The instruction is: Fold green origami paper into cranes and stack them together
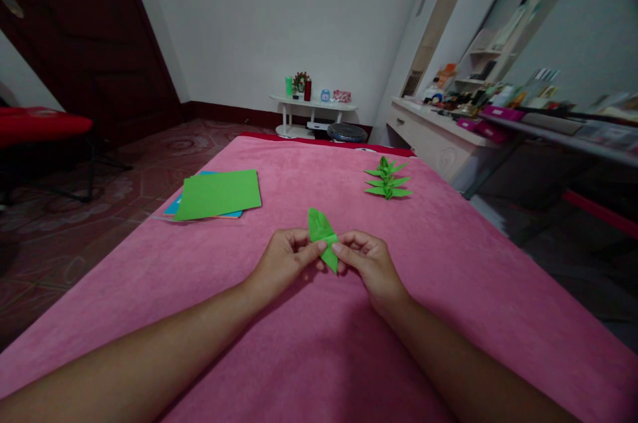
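A partly folded piece of green paper (321, 231) stands between my two hands above the pink cloth (448, 290). My left hand (284, 260) pinches its lower left side with thumb and fingers closed. On the lower right side, my right hand (366, 263) pinches the same piece. The paper's pointed upper end sticks up and away from me.
A stack of flat paper sheets (218, 194), green on top and blue beneath, lies at the left of the cloth. Folded green paper figures (387, 179) sit at the far right. A desk (433, 130) crowded with items stands to the right, and a small white table (313, 106) is by the far wall.
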Motion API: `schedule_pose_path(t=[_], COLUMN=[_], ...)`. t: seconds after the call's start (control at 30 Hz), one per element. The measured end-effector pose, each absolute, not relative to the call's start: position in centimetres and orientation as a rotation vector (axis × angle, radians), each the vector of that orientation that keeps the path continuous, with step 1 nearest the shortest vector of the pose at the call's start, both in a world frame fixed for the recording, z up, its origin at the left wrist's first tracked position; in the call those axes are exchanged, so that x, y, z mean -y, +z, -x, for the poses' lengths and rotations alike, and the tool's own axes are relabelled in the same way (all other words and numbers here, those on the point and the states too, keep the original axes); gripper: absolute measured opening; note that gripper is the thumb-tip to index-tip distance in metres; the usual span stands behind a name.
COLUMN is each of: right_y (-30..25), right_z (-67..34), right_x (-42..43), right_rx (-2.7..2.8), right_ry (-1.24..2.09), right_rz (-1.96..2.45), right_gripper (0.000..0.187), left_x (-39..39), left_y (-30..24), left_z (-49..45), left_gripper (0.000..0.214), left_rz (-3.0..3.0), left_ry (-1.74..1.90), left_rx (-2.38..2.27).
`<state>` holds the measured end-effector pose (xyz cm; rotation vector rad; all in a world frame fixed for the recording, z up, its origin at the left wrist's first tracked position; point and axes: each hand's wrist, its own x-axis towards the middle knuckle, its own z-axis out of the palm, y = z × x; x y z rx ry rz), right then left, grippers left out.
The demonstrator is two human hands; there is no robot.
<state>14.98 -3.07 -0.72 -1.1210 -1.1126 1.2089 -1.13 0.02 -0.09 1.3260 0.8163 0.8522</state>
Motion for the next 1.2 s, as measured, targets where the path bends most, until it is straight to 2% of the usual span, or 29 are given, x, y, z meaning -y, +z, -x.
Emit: schedule_pose_path(t=[0.2,0.33,0.47,0.93,1.2], right_y=[-0.6,-0.5,-0.4,-0.9,-0.6], right_z=[-14.9,-14.9,-15.1,-15.1,-14.5], right_x=[3.0,3.0,3.0,3.1,3.2], right_rx=[1.066,1.045,1.117,1.07,1.077], right_ry=[1.238,1.294,1.284,1.204,1.254], right_rz=[1.092,1.069,1.1,1.142,1.079], right_gripper=[0.024,0.034,0.027,0.019,0.024], left_x=[0.0,0.1,0.2,0.1,-0.1], left_y=[-0.1,-0.5,-0.8,0.4,-0.3], left_z=[1.2,1.1,1.1,1.0,1.0], left_gripper=[0.032,0.03,0.029,0.027,0.03], left_rz=[-1.32,-1.387,-1.427,-1.31,-1.216], left_ry=[0.83,0.838,0.842,0.889,0.88], left_rx=[-0.805,-0.753,-0.734,-0.848,-0.735])
